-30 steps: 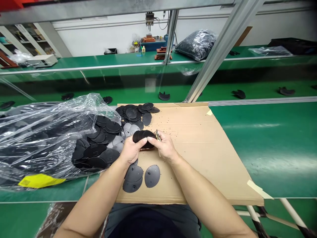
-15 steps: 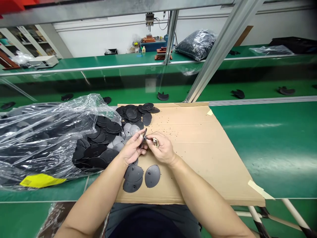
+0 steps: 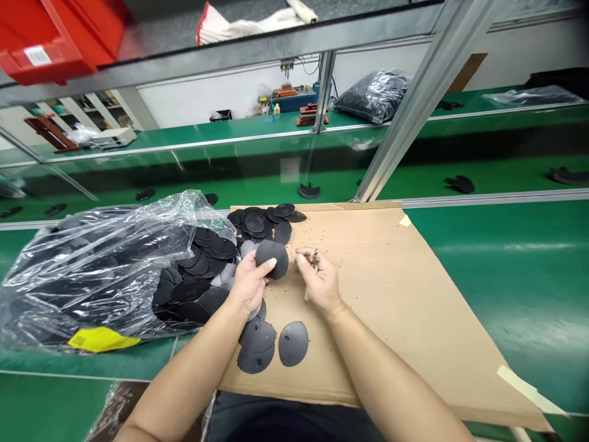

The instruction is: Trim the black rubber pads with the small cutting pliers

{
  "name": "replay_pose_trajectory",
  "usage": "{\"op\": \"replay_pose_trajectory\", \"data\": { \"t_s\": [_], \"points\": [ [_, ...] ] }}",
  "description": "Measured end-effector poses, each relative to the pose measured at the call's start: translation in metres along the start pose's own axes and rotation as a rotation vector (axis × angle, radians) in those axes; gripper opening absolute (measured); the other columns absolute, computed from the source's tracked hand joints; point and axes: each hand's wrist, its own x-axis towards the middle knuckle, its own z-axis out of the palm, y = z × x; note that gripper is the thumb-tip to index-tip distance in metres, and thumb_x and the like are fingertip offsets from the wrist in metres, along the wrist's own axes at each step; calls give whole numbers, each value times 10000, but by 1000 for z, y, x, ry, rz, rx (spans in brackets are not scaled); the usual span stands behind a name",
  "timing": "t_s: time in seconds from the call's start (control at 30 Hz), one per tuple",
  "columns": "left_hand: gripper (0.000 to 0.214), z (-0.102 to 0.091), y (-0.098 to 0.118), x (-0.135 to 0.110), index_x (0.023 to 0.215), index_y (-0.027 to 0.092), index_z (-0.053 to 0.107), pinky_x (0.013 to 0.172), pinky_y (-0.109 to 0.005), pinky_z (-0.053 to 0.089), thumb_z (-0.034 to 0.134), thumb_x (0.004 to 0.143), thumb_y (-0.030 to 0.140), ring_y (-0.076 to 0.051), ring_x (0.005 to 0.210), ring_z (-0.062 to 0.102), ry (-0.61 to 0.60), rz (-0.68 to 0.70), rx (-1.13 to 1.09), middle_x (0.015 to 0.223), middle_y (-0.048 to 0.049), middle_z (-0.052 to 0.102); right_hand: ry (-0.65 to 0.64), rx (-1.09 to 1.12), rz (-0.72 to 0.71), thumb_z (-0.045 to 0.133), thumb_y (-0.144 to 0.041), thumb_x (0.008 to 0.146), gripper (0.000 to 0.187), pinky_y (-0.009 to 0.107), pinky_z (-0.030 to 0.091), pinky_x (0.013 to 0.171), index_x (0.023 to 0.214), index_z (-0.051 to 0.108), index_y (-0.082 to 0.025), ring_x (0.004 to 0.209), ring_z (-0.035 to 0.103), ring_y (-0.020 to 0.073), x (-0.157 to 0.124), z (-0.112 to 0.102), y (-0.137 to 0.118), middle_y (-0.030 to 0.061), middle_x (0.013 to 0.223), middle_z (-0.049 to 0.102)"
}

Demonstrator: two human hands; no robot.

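In the head view, my left hand point(image 3: 251, 282) grips a dark, oval plastic disc point(image 3: 272, 259), its thumb lying across the flat face. My right hand point(image 3: 319, 279) is a little to the right, apart from the disc. Its fingers are curled round a small brass-coloured metal tool point(image 3: 315, 260), whose exact kind is mostly hidden. Nearer my body, several similar discs lie on the cardboard sheet point(image 3: 391, 307), one single disc point(image 3: 293, 344) beside an overlapping pair point(image 3: 256, 351). Left of my left hand, a heap of black discs point(image 3: 188, 291) spills from a clear plastic bag point(image 3: 101, 264).
Tiny dark scraps dot the cardboard. Behind it, a green conveyor belt point(image 3: 257, 184) carries scattered black parts point(image 3: 310, 191). A metal post point(image 3: 405, 104) slants up at right; a red bin point(image 3: 64, 37) and white gloves point(image 3: 248, 26) sit on the overhead shelf.
My hands have moved apart, the right one drawing away with the tool. The disc in my left hand has turned from edge-on to flat-face. The view has shifted upward.
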Motion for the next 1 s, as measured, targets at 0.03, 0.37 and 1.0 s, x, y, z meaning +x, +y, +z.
{"op": "replay_pose_trajectory", "data": {
  "t_s": [0.03,0.37,1.0],
  "points": [
    [484,3,6,7,1009,171,613,764,-308,503,821,573,204,-165,836,625,63,90,54,950,-47,665,85,31,48,576,-405,860,204,275,417,620,880,598,-203,611,475,138,4,-2,5,-8,700,542],
    [347,13,81,174,1095,120,669,1001,-408,368,494,796,97,-295,1151,488,347,735,1355,1179,-171,544,216,85,123,575,-420,826,226,273,409,658,802,552,-197,651,479,144,17,-9,19,-8,711,520],
    [613,145,-9,280,1265,105,472,913,-465,375,709,729,288,-373,1118,537,187,260,1497,1124,-249,608,287,164,220,575,-431,844,253,269,418,648,813,558,-180,651,476,132,16,-12,18,-16,701,508]
  ]
}}
